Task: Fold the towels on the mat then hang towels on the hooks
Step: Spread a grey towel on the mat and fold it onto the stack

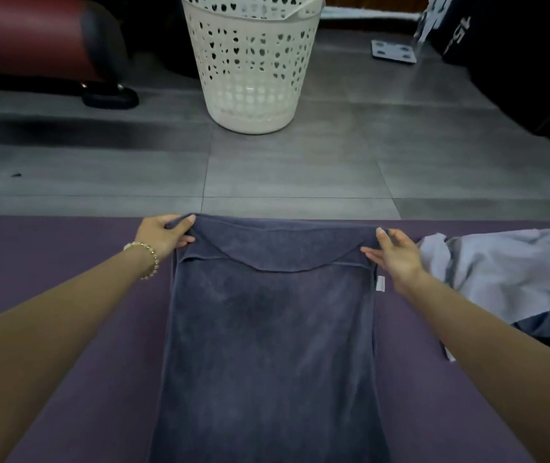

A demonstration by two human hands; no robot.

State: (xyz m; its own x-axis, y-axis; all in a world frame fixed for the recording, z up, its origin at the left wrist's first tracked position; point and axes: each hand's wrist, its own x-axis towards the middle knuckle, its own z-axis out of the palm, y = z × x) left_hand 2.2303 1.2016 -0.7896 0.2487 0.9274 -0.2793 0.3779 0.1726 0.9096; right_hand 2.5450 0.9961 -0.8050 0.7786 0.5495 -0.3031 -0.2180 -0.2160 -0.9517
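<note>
At mid-frame, L hand [163, 233] grips far-left corner of dark blue towel [267, 345], fingers curled round the edge; R hand [397, 253] pinches far-right corner. Hands well apart. Towel's far edge is turned back in a narrow fold; it lies lengthwise on purple mat [33, 242]. Pale towel heap [507, 272] on mat, right edge. White basket [253, 61] upright on grey floor [300, 168], top centre.
</note>
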